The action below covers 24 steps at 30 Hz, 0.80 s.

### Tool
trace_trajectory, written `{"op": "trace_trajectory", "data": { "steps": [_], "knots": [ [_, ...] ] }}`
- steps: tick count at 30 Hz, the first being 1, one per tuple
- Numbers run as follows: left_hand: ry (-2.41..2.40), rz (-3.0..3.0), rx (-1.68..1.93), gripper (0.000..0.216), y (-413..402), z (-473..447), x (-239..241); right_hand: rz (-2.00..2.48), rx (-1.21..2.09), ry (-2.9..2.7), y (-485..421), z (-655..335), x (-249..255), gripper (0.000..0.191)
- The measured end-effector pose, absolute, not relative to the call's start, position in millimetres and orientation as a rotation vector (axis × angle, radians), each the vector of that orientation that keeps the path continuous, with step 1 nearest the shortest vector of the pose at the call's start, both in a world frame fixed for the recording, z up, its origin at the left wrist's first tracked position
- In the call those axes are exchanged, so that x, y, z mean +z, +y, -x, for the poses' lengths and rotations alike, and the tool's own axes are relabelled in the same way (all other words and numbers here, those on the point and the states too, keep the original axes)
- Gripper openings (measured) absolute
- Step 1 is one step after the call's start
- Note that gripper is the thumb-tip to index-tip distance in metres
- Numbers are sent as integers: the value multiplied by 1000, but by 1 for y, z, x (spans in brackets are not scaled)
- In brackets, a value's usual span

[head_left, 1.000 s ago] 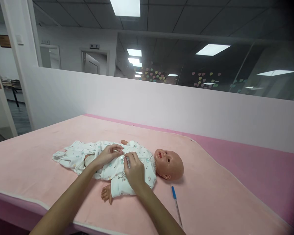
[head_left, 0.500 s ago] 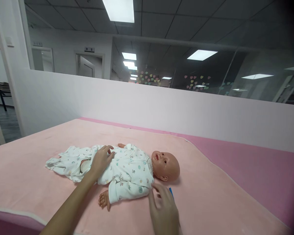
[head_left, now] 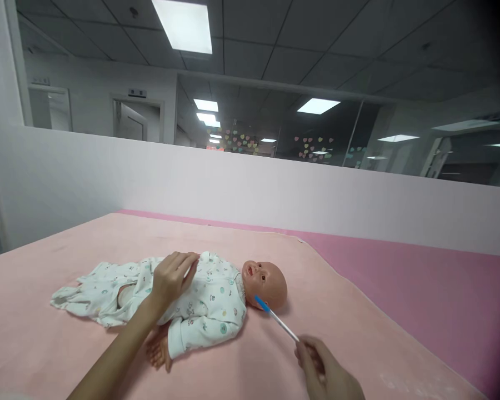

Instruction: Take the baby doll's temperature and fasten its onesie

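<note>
A baby doll (head_left: 220, 289) in a white printed sleepsuit lies on its back, its bare head (head_left: 270, 283) to the right. My left hand (head_left: 173, 278) rests on the doll's belly, fingers stretched out and lying flat, with no object visible in it. Between the thumb and fingers of my right hand (head_left: 327, 369) is the end of a thin white stick with a blue tip (head_left: 283, 325); its exact kind is unclear. The blue end points up-left and overlaps the doll's neck and cheek in view; whether it touches, I cannot tell.
A peach blanket (head_left: 91, 239) covers most of the pink padded surface (head_left: 408, 266) under the doll. Behind it rises a low white wall (head_left: 250, 183) with glass above. The blanket's edge runs diagonally down on the right.
My right hand has moved right, away from the doll's shoulder, and the blue-tipped stick now shows in its grip. The left hand stays on the belly. The camera view has shifted slightly.
</note>
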<state>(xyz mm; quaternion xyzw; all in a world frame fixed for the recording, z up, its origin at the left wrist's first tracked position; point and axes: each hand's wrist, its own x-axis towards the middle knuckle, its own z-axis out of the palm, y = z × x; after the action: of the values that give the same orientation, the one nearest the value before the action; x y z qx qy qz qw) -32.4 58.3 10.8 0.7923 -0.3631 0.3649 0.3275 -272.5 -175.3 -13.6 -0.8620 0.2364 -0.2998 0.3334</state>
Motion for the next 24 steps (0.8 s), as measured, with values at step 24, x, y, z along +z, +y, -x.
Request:
{"op": "trace_trajectory", "data": {
  "steps": [24],
  "knots": [
    [-942, -1766, 1238, 17, 27, 32, -2, 1694, -1113, 25, -136, 113, 21, 26]
  ]
}}
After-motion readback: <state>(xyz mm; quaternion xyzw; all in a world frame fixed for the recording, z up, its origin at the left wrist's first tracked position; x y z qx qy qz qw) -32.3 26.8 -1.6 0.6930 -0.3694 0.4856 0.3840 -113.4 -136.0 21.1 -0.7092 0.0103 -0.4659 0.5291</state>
